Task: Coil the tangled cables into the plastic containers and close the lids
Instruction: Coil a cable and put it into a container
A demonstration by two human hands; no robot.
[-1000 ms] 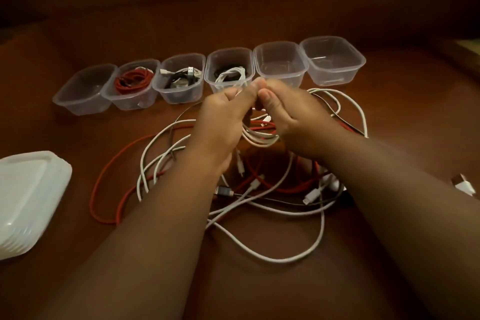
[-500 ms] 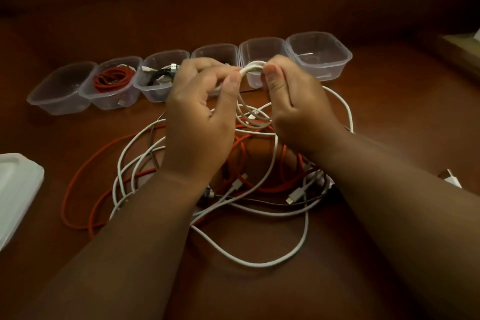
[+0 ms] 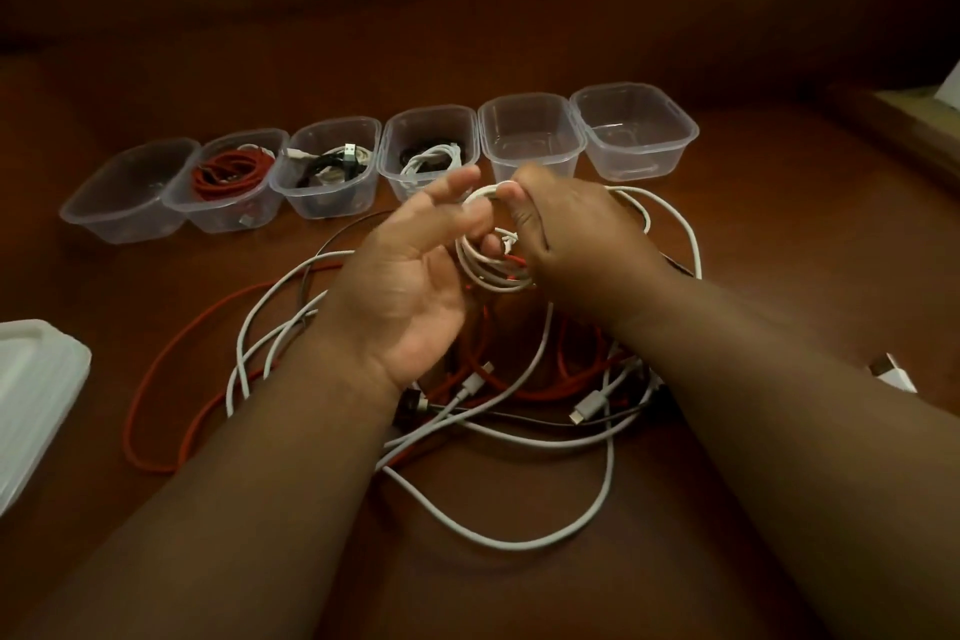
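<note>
My right hand (image 3: pixel 566 234) pinches the small white coil (image 3: pixel 493 255), grip closed on its top | my left hand (image 3: pixel 410 276) open beside it, fingers loose | coil hangs upright above the tangle (image 3: pixel 467 390) on the worktop (image 3: pixel 779 234) | empty container (image 3: pixel 527 135) just beyond, far side, right hand nearer | no readable writing.

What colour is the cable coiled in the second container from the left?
Red. The coiled cable in that clear container shows plainly in the head view.
</note>
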